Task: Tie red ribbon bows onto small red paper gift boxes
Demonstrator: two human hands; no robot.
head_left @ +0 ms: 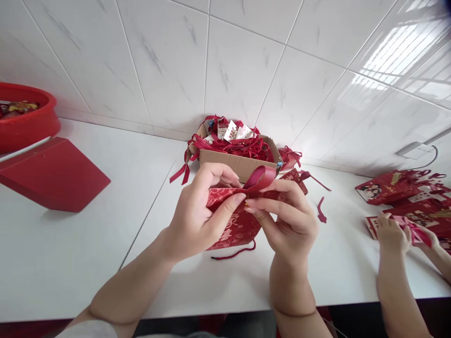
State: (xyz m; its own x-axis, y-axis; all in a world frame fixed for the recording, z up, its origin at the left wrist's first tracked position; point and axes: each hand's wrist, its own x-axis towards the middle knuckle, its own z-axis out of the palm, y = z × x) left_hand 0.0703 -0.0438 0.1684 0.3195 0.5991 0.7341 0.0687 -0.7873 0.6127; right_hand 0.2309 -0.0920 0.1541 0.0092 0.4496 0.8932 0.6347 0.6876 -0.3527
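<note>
A red gift bag (243,232) with pale printed lettering and patterns is held up over the white table in front of me. My left hand (207,211) is closed on its top edge, thumb on the near face. A wide dark red ribbon loop (262,178) rises from that edge, between my hands. At the base of the loop, my right hand (285,216) pinches a small gold-coloured piece, mostly covered by the fingertips. A thin dark red cord (234,256) hangs below the bag onto the table.
Behind stands a cardboard box (229,160) heaped with red ribbons and tags. On the left are a red basin (31,129) and a plain red box (56,176). At right, another person's hands (394,234) handle a pink ribbon near several red bags (391,185).
</note>
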